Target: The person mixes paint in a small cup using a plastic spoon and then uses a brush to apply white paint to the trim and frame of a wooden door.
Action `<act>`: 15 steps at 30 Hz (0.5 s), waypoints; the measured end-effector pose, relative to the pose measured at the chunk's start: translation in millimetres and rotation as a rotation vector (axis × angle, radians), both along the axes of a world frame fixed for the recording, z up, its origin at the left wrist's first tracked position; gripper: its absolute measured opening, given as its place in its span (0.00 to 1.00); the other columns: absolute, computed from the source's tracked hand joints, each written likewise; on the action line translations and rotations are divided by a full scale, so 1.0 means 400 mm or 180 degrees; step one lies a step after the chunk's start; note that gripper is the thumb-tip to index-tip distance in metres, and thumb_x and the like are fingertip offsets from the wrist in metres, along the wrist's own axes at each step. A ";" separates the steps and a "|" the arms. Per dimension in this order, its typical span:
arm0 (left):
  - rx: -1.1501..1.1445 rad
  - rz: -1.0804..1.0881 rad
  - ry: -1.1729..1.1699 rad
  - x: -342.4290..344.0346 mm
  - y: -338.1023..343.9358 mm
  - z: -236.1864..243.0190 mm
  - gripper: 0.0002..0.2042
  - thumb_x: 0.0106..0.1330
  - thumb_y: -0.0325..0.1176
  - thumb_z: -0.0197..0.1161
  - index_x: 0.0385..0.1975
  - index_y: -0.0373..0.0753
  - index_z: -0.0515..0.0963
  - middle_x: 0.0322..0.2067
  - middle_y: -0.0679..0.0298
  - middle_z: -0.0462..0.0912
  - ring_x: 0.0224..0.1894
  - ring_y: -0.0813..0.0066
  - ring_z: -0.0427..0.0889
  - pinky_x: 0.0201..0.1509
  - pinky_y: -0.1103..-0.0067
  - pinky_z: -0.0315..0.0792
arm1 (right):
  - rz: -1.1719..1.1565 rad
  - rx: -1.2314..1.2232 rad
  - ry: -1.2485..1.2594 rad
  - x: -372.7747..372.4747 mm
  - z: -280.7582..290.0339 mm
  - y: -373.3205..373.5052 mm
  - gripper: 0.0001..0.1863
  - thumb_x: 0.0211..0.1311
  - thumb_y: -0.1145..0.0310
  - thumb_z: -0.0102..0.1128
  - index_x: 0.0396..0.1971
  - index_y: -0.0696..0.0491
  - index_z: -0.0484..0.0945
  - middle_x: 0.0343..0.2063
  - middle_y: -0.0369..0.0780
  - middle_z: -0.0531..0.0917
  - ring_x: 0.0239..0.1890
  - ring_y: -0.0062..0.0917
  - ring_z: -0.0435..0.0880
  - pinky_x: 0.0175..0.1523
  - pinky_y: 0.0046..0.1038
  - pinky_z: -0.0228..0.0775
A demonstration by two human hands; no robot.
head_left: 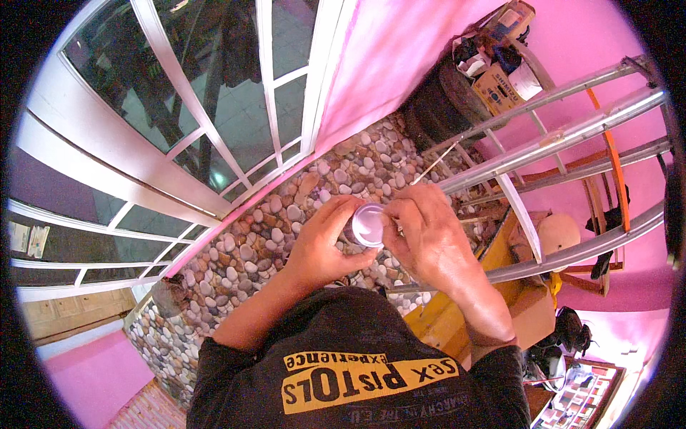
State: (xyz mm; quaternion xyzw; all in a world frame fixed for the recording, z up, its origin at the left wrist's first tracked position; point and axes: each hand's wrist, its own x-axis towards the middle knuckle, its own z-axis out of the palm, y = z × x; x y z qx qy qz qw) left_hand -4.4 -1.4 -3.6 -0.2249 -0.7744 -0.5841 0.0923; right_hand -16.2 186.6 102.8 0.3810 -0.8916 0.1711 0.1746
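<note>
My left hand is wrapped around a small round tub with a pale rim, held up in front of my chest. Its mouth faces me, and a smooth whitish-lilac surface shows inside the rim. At the tub's right side, my right hand is closed, with thumb and fingers pinched together. A thin pale stick sticks out beyond the knuckles, in line with the tub. It appears to be in the right hand's grip, though the fingers hide its lower part.
Pebbled flooring lies below my hands. A metal ladder leans across the right side, near a yellow bench-like piece. White-framed glass doors stand at left. Boxes and clutter top a stack of dark tyres by the pink wall.
</note>
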 end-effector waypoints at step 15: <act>-0.0131 0.0046 0.0130 -0.008 0.010 0.008 0.30 0.48 0.33 0.78 0.54 0.33 0.76 0.50 0.51 0.80 0.54 0.51 0.83 0.58 0.67 0.77 | 0.0012 0.0042 -0.0007 -0.009 0.002 -0.003 0.16 0.50 0.78 0.72 0.38 0.58 0.76 0.35 0.48 0.79 0.39 0.46 0.81 0.48 0.44 0.75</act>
